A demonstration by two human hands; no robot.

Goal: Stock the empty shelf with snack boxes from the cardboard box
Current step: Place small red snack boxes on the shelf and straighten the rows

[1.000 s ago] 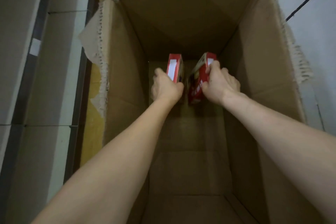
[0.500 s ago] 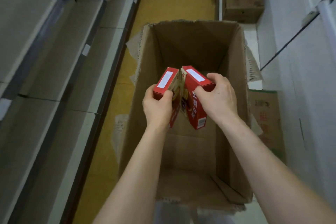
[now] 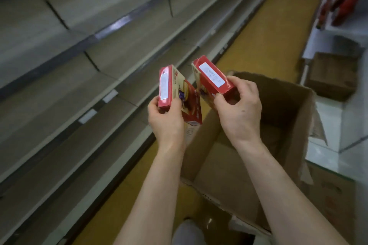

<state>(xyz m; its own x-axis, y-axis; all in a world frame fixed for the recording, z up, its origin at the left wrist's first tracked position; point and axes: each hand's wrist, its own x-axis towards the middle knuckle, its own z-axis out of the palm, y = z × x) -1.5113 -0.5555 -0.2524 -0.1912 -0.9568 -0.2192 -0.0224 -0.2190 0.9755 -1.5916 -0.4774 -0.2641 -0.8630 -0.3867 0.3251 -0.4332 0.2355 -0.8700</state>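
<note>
Red left snack box (image 3: pixel 166 85), right snack box (image 3: pixel 214 79) showing white stickers, print unreadable. Left hand (image 3: pixel 166 123), right hand (image 3: pixel 239 109) fingers clamping one each, now lifting clear above cardboard box (image 3: pixel 288 121), shelf (image 3: pixel 99 77) lying left.

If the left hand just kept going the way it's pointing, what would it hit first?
Probably the empty shelf. The left hand points forward toward it, with its snack box leading and nothing visible between them, though depth is hard to judge.
</note>
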